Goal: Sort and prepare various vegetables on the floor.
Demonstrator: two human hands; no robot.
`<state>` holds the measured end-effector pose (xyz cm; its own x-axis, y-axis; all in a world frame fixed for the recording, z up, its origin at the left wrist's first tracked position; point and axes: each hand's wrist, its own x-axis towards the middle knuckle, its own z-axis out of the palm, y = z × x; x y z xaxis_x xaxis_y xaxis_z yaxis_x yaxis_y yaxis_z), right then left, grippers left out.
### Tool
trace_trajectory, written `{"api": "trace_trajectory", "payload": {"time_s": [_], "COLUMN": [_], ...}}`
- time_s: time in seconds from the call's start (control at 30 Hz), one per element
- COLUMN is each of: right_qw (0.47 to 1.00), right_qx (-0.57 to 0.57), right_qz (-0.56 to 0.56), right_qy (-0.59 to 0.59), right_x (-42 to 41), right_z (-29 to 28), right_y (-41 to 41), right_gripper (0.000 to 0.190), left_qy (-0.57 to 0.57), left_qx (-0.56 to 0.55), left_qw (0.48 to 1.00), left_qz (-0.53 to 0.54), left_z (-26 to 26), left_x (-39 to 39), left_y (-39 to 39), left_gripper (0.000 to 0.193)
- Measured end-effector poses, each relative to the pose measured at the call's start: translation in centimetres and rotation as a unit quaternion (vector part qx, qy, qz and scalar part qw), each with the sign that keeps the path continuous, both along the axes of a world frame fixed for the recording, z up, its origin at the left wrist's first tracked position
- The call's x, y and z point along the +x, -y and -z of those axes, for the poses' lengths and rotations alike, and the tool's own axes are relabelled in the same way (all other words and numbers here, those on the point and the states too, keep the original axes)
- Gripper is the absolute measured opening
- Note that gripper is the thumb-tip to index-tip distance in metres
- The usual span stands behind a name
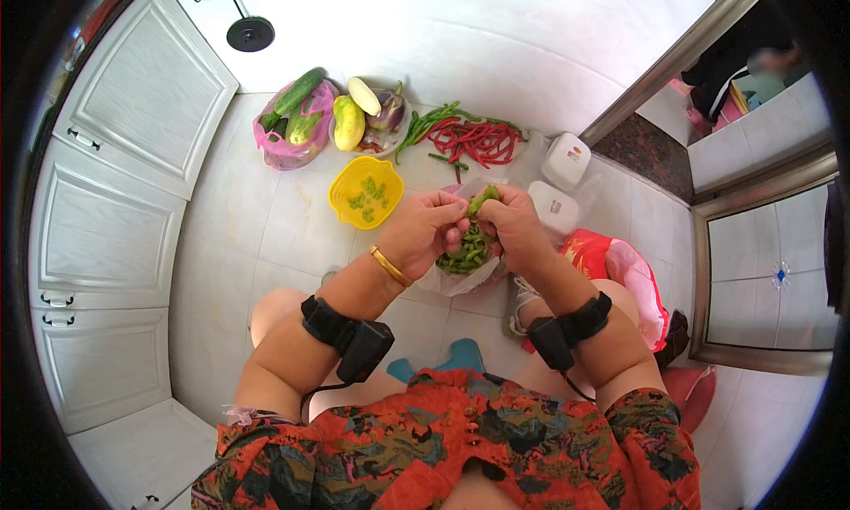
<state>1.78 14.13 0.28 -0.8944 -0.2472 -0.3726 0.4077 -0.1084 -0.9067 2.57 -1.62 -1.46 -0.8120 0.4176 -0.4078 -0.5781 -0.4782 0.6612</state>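
Observation:
Both hands meet over a white plastic bag (465,285) that lies open with many green bean pods (465,254) inside. A single green pod (485,198) is gripped between the thumb and fingers of my right hand (521,224). At its left end, the thumb and index finger of my left hand (425,228) pinch close together, touching the pod. Left of the bag, a yellow plastic colander (337,198) holds a scatter of shelled green beans (367,196).
Along the wall sit a pink bag of cucumbers (279,155), a bowl of eggplant and squash (398,138), red chilies (478,141) and green chilies (431,121). White lidded containers (566,159) and a red bag (588,248) stand right. White cabinets (113,224) line the left. Another person (720,88) is beyond the doorway.

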Motion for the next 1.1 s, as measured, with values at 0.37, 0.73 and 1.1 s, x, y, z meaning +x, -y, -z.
{"api": "trace_trajectory", "payload": {"time_s": [0.37, 0.73, 1.1], "right_qw": [0.994, 0.999, 0.992], "right_qx": [-0.034, 0.021, -0.037], "right_qz": [0.035, -0.003, -0.059], "right_qy": [0.101, 0.028, 0.101], "right_x": [-0.2, 0.5, -0.5], "right_z": [-0.2, -0.6, -0.9], "right_y": [-0.2, -0.1, -1.2], "right_gripper": [0.005, 0.008, 0.005], "left_qy": [-0.417, -0.222, 0.021], "left_qx": [-0.407, -0.286, 0.028], "left_qw": [0.813, 0.932, 0.997], "left_qz": [0.000, 0.008, 0.065], "left_z": [-1.5, -0.6, -0.8], "left_x": [0.0, 0.5, -0.2], "left_y": [-1.3, -1.5, -1.1], "left_gripper": [0.018, 0.028, 0.031]}}
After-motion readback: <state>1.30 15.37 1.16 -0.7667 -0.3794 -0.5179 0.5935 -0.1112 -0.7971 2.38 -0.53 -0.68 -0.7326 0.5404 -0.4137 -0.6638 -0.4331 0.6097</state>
